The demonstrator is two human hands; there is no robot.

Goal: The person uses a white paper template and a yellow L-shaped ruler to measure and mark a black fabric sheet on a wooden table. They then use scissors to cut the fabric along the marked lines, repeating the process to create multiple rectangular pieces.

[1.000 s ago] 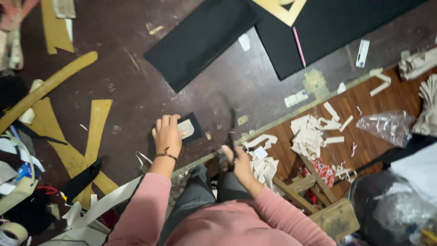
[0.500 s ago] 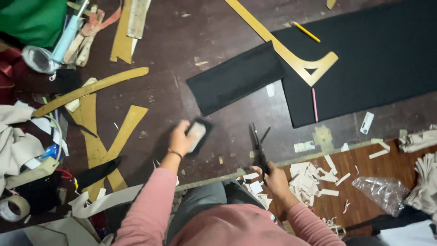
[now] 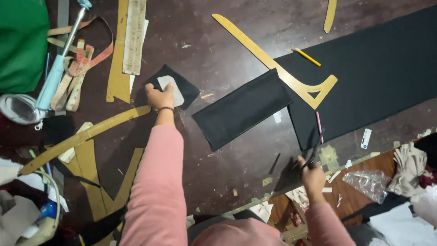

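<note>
My left hand (image 3: 159, 98) reaches far out over the dark table and grips a small black fabric piece (image 3: 187, 89) with a pale card shape (image 3: 176, 91) lying on it. My right hand (image 3: 314, 177) is near the table's front edge, closed on dark scissors (image 3: 312, 157). Their blades point up at the lower corner of a large black cloth (image 3: 378, 68). A smaller black rectangle of cloth (image 3: 241, 111) lies between my two hands. A yellow curved pattern ruler (image 3: 282, 70) rests across both cloths.
A yellow pencil (image 3: 306, 57) and a pink pencil (image 3: 319, 126) lie on the large cloth. Measuring tapes (image 3: 77, 68), a flat wooden ruler (image 3: 134, 36) and green cloth (image 3: 22, 41) are at far left. Tan card strips (image 3: 91, 182) lie lower left, paper scraps and a plastic bag (image 3: 368, 182) lower right.
My left hand has carried the small black piece and pale card farther out and to the left. My right hand with the scissors has moved right, up to the large cloth's corner.
</note>
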